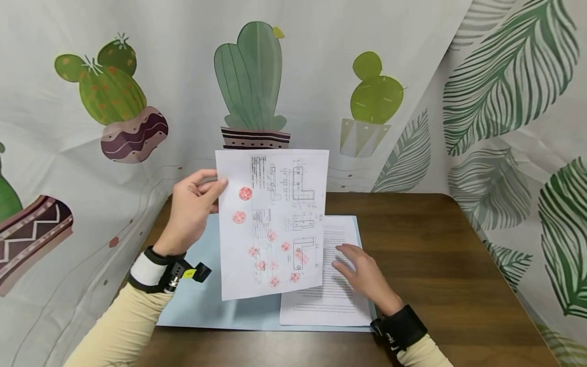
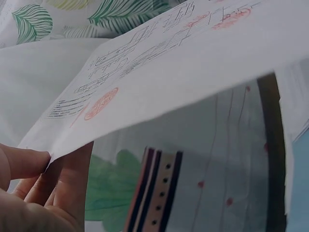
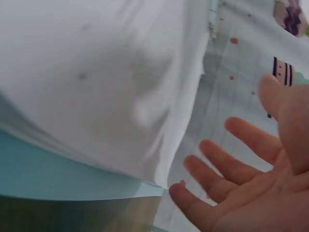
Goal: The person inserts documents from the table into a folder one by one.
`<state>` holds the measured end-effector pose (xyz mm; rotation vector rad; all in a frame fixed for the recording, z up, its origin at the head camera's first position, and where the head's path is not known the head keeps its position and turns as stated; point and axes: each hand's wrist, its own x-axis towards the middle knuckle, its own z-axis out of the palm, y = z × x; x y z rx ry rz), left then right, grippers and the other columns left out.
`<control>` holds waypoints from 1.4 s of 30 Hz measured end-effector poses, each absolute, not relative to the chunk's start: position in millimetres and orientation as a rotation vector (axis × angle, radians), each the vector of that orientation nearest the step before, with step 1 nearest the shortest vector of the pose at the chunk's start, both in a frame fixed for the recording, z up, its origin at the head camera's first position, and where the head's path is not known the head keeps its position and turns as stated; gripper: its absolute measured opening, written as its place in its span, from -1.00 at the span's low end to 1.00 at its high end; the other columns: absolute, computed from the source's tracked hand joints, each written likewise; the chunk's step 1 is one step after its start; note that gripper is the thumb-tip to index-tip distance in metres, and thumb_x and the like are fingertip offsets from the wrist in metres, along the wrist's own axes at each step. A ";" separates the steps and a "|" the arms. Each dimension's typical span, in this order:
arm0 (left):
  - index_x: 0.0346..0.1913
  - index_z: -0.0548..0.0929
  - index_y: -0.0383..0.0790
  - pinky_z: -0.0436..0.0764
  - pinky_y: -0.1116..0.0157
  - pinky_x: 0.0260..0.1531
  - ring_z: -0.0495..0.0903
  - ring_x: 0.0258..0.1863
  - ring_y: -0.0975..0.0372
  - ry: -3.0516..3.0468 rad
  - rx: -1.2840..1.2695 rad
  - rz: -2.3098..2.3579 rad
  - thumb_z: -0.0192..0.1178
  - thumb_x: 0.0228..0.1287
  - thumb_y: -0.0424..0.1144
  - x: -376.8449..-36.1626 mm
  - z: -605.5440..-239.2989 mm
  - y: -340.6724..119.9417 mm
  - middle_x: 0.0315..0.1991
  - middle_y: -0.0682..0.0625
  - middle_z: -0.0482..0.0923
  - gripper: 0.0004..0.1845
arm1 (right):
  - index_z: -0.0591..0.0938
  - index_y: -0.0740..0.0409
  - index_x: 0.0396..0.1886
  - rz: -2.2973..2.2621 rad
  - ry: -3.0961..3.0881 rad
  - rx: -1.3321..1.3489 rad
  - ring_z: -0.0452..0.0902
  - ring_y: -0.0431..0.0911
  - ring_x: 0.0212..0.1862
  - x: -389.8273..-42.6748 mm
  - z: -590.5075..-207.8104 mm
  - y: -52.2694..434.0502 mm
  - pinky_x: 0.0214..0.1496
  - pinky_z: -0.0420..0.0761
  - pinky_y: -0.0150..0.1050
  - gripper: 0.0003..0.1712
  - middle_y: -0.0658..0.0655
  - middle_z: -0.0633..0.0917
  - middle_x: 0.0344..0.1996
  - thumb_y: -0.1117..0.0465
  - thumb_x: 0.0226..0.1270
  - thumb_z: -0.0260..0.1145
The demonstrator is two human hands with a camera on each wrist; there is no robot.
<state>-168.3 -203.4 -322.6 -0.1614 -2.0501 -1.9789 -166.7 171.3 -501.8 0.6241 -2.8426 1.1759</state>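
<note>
My left hand (image 1: 198, 204) pinches the left edge of a white sheet (image 1: 272, 221) printed with technical drawings and several red stamps, holding it upright above the table. In the left wrist view the same sheet (image 2: 193, 58) arches over my fingers (image 2: 29, 162). My right hand (image 1: 362, 272) lies with straight fingers on a stack of printed pages (image 1: 337, 293) inside an open light blue folder (image 1: 206, 300). The right wrist view shows the right hand's spread fingers (image 3: 227, 174) beside the lifted sheet's underside (image 3: 96, 82).
The folder lies on a dark brown wooden table (image 1: 435, 244). Fabric printed with cacti (image 1: 252, 76) hangs behind and to the left. Leaf-patterned fabric (image 1: 518, 102) closes off the right side.
</note>
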 end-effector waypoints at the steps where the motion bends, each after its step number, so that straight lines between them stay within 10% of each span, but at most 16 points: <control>1: 0.13 0.61 -0.42 0.73 0.26 -0.41 0.79 -0.27 0.16 -2.064 -0.157 -1.988 0.27 0.46 -0.28 -168.4 -326.4 -201.4 -0.17 -0.05 0.79 -0.69 | 0.60 0.26 0.31 1.252 -2.807 0.619 0.50 0.22 0.34 -166.9 -499.0 172.6 0.30 0.49 0.17 -0.50 0.32 0.59 0.29 0.10 0.50 0.35; 7: 0.17 0.60 -0.38 0.74 0.23 -0.39 0.78 -0.26 0.18 -2.153 -0.093 -1.982 0.26 0.48 -0.24 -167.9 -345.7 -187.5 -0.15 -0.02 0.80 -0.66 | 0.56 0.32 0.33 1.877 -2.565 0.625 0.71 0.19 0.08 -168.9 -479.8 178.8 0.09 0.64 0.10 -0.57 0.32 0.71 0.13 0.18 0.66 0.11; 17: 0.21 0.59 -0.34 0.75 0.13 -0.32 0.77 -0.15 0.15 -2.174 -0.021 -2.053 0.27 0.48 -0.21 -169.1 -370.3 -177.3 -0.07 -0.07 0.79 -0.63 | 0.58 0.40 0.23 2.168 -2.535 0.538 0.79 0.09 -0.30 -164.8 -471.4 184.0 -0.18 0.75 -0.07 -0.60 0.32 0.80 -0.15 0.23 0.54 0.29; 42: 0.16 0.63 -0.27 0.75 0.12 -0.29 0.78 -0.16 0.07 -2.382 -0.077 -1.815 0.28 0.47 -0.24 -168.4 -407.7 -167.2 -0.04 -0.19 0.77 -0.70 | 0.67 0.39 0.02 2.182 -2.549 0.385 0.69 -0.01 -0.44 -154.3 -470.9 197.7 -0.43 0.72 -0.06 -0.73 0.30 0.80 -0.23 0.29 0.45 0.37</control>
